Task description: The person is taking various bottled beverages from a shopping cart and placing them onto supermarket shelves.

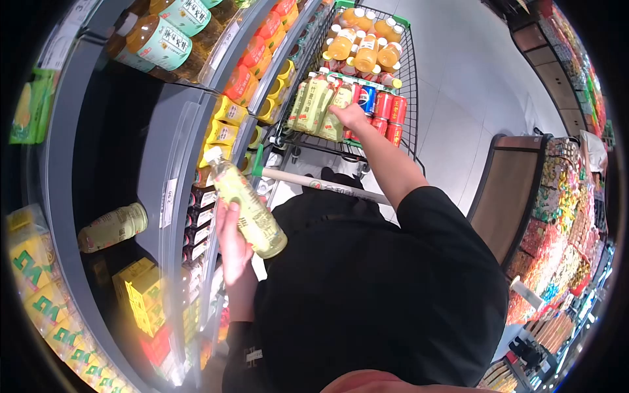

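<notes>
My left hand (pixel 232 239) is wrapped round a pale yellow-green drink bottle (pixel 246 206) with a white cap, tilted beside the shelf. In the shopping cart (pixel 414 85), my right hand (pixel 350 116) grips another bottle (pixel 336 111) of the same kind. Similar bottles (pixel 309 101) stand to the left of it. Red cans (pixel 397 110) and a blue can (pixel 367 100) are on its right. Orange drink bottles (pixel 365 54) lie farther forward in the cart. One more yellow-green bottle (pixel 113 227) lies on its side on the dark shelf at the left.
Shelves of bottled drinks (pixel 164 40) and yellow packages (pixel 223 124) line the left side. The cart's handle (pixel 314 181) crosses in front of my body. A display of packaged goods (pixel 557 216) with a brown side panel (pixel 508 196) stands at the right.
</notes>
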`<state>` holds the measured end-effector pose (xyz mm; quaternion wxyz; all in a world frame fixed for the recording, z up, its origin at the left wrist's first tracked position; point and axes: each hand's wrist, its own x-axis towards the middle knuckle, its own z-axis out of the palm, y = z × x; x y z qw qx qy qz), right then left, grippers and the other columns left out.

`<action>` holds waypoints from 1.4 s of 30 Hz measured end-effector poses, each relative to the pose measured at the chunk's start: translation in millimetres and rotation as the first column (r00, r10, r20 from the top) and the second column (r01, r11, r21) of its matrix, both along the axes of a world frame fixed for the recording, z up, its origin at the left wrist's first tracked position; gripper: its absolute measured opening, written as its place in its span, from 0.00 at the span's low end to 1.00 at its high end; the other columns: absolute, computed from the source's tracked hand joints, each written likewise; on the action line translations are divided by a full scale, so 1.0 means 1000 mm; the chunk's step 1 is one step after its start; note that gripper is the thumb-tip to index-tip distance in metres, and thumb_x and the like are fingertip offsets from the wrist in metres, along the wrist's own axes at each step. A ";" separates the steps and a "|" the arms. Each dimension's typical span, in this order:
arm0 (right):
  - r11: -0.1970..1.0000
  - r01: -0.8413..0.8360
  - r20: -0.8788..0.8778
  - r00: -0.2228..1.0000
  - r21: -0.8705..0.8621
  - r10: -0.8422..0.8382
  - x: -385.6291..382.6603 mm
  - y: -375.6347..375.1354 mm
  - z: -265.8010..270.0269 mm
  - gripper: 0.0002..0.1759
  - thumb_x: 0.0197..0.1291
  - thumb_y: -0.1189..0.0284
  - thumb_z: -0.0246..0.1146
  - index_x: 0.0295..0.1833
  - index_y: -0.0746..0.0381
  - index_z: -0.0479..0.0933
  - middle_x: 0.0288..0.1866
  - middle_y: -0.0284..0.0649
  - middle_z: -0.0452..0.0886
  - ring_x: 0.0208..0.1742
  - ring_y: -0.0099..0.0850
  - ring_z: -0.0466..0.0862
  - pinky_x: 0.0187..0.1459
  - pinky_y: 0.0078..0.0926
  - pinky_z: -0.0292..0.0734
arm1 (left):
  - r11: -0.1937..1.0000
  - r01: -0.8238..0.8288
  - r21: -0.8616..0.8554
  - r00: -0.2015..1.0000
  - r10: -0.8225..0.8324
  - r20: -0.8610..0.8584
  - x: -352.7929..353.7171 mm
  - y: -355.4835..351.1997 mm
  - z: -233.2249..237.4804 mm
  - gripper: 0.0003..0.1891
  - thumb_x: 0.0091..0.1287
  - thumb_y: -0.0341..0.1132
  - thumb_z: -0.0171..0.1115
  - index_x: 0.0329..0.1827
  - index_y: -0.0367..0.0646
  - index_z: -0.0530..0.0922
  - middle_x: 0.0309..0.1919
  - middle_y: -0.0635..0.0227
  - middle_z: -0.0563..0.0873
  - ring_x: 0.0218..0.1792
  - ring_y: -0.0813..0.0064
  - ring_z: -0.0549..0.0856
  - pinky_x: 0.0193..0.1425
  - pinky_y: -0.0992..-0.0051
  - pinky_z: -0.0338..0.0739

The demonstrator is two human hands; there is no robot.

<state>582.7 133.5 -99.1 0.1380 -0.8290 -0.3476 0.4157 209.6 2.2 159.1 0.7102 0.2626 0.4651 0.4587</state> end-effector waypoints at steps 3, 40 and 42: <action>1.000 0.014 -0.065 0.998 -0.018 -0.015 0.000 -0.002 -0.012 0.41 0.55 0.38 0.69 0.45 0.72 0.87 0.40 0.56 0.90 0.40 0.42 0.93 0.45 0.39 0.87 | 0.997 0.077 -0.009 0.997 -0.077 -0.017 0.014 -0.004 -0.006 0.27 0.81 0.39 0.57 0.78 0.39 0.65 0.57 0.53 0.84 0.55 0.57 0.89 0.51 0.59 0.91; 0.892 0.453 -0.571 0.736 0.015 -0.364 0.049 -0.053 -0.081 0.29 0.62 0.59 0.77 0.59 0.69 0.80 0.46 0.41 0.86 0.38 0.34 0.87 0.38 0.35 0.85 | 0.479 -0.368 0.797 0.267 0.875 -0.403 -0.063 0.014 0.038 0.09 0.77 0.22 0.60 0.57 0.36 0.76 0.49 0.66 0.82 0.49 0.80 0.81 0.57 0.79 0.75; 0.890 0.453 -0.617 0.715 0.050 -0.329 0.056 -0.054 -0.080 0.27 0.64 0.59 0.75 0.56 0.72 0.81 0.44 0.44 0.86 0.37 0.35 0.88 0.36 0.36 0.85 | 0.378 -0.370 0.849 0.108 0.925 -0.365 -0.086 0.022 0.051 0.13 0.75 0.24 0.63 0.59 0.37 0.73 0.52 0.66 0.78 0.50 0.81 0.78 0.55 0.80 0.73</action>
